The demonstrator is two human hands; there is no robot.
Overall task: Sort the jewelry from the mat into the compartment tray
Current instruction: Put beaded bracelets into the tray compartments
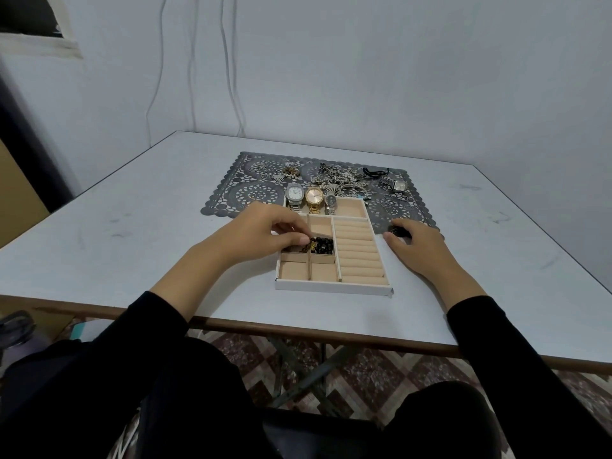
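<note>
The left hand (265, 226) pinches dark beads (320, 245) in a middle compartment of the tray (331, 287), which has bare table (132, 233) either side. Three watches (313, 197) lie at its far end, dials too small to read, with tangled jewelry (337, 177) on the mat (245, 190) behind. The right hand (417, 248) rests beside the tray, fingers over a small dark thing (396, 231); grip unclear.

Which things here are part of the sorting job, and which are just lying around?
Job: tray, mat, three watches, jewelry pile, loose rings, bead bracelet pinched by left hand, dark item held by right hand.
Lying about: wall cables, shoe on floor.
</note>
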